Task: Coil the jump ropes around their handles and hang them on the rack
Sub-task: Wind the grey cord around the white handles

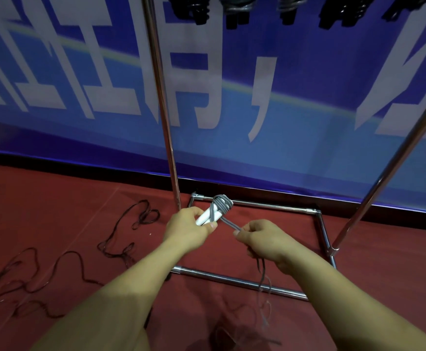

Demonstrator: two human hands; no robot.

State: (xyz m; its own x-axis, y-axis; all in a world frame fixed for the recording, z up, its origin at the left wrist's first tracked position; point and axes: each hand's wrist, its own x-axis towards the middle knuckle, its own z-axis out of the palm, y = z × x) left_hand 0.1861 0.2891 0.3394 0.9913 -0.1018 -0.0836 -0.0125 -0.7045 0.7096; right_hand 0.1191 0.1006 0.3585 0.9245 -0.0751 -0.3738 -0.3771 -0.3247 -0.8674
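grey rope (pixel 228 223) taut between grips | left grip (pixel 186 230) clasps white handles (pixel 208 216) | right grip (pixel 262 240) pinches rope

Grey rope (pixel 224 204), white handles (pixel 210 214) (red floor (pixel 54 198))

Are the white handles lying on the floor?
No, the left hand holds the white handles up in the air, with grey rope wound around their far end.

Loose rope (pixel 120 239) left of rack (pixel 252 279)
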